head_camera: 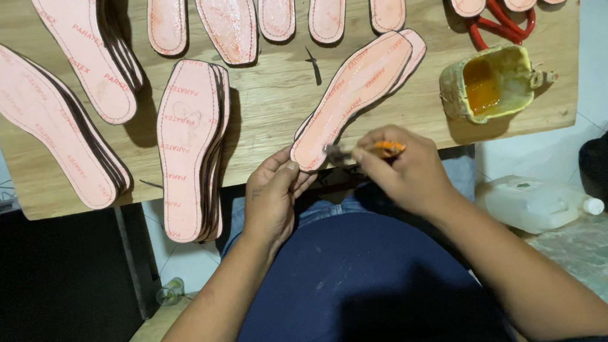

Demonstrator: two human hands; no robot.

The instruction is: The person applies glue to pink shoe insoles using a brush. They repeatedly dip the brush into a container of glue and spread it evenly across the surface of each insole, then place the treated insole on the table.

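A pink shoe insole (352, 96) with a black stitched edge lies slanted over the near edge of the wooden board (275, 103), on top of another insole. My left hand (273, 196) pinches its heel end. My right hand (404, 169) holds a small brush with an orange handle (387, 146), and the bristle tip touches the insole's heel. A grubby yellow glue pot (492, 84) with orange glue stands to the right of the insole.
Stacks of pink insoles (190, 148) lie left and centre, with more insoles along the far edge. Red-handled scissors (501, 22) sit behind the pot. A white plastic jug (537, 204) lies on the floor at the right.
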